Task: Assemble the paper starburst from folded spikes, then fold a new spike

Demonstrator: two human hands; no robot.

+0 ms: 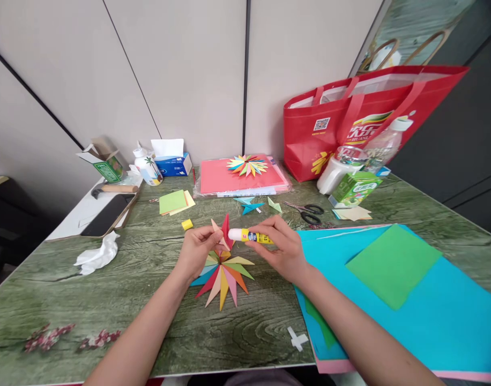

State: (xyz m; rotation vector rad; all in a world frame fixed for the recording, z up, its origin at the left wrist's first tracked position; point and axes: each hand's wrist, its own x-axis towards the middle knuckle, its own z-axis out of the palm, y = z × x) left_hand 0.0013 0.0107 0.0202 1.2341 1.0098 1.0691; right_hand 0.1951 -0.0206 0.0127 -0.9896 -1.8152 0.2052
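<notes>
Above the table's middle, my left hand (198, 247) pinches folded paper points (225, 231), one peach and one red. My right hand (281, 246) grips a yellow glue stick (258, 236) held level, its white tip at or very near the red paper; contact is hard to tell. Just below my hands lies a many-coloured folded paper star (223, 281), partly covered by my left hand. The yellow glue cap (186, 224) sits apart on the table, left of my hands.
A finished-looking paper star (247, 165) lies on red paper packs (213, 177) at the back. Scissors (307, 210), blue folded pieces (251, 208) and green squares (173, 201) lie nearer. Large blue sheets (442, 305) cover the right; a red bag (305, 128) stands behind. Crumpled tissue (98, 255) is left.
</notes>
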